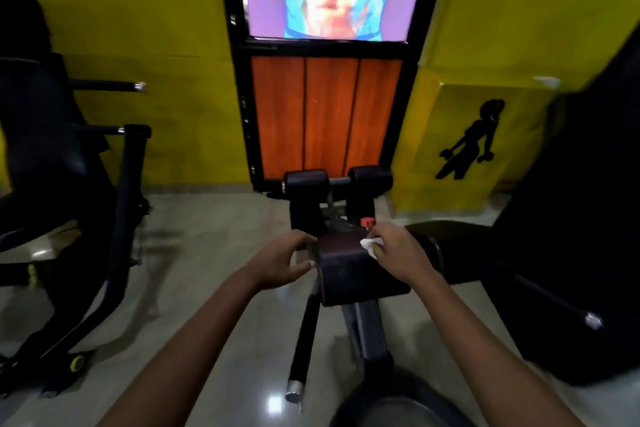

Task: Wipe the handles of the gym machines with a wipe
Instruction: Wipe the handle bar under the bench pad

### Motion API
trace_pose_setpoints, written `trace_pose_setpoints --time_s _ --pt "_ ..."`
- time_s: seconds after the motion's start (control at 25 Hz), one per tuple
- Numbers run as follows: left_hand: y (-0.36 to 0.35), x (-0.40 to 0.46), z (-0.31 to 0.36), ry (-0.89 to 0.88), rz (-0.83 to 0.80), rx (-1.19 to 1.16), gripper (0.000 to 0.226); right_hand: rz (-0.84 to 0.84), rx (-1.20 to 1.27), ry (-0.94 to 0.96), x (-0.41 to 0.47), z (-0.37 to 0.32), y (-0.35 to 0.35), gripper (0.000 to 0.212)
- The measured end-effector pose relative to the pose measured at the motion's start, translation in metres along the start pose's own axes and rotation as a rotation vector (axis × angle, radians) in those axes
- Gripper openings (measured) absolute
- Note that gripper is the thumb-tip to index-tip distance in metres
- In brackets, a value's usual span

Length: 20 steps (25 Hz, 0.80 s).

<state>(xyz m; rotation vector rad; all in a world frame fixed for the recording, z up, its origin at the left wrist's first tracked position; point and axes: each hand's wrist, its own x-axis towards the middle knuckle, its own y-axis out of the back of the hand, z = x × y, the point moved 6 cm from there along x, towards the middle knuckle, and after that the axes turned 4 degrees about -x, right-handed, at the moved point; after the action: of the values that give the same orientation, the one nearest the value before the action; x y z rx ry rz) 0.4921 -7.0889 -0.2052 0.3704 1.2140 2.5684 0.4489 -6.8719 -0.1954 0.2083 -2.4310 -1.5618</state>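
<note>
Wiping dark padded machine block [360, 263]
Right hand [398, 253] pinching crumpled white wipe [369, 246] against pad; left hand [284, 262] spread, bracing its edge

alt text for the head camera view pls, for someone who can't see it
A person's right hand holds a white wipe against a dark padded block on a gym machine, with the left hand at the block's other side. A black handle slants down below, above a glossy floor.
</note>
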Motion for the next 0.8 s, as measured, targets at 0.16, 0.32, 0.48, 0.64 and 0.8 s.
trace_pose_setpoints --time_s 0.16,0.32,0.48,0.64,0.8 --pt "-0.020 0.027 -0.046 -0.125 -0.180 -0.009 0.059 0.050 0.019 -0.210 -0.011 0.004 -0.052 0.005" --pt "-0.042 0.052 -0.069 -0.241 -0.310 0.007 0.055 0.047 0.150 -0.432 -0.040 0.001 -0.097 0.019" --pt "-0.059 0.072 -0.075 -0.337 -0.313 -0.014 0.053 0.046 0.226 -0.526 -0.064 -0.017 -0.126 0.037" --pt "-0.077 0.078 -0.084 -0.412 -0.325 0.012 0.057 0.024 0.311 -0.604 -0.082 -0.025 -0.177 0.059" --pt "-0.097 0.085 -0.100 -0.478 -0.324 0.066 0.059 0.061 0.182 -0.662 -0.081 -0.022 -0.216 0.029"
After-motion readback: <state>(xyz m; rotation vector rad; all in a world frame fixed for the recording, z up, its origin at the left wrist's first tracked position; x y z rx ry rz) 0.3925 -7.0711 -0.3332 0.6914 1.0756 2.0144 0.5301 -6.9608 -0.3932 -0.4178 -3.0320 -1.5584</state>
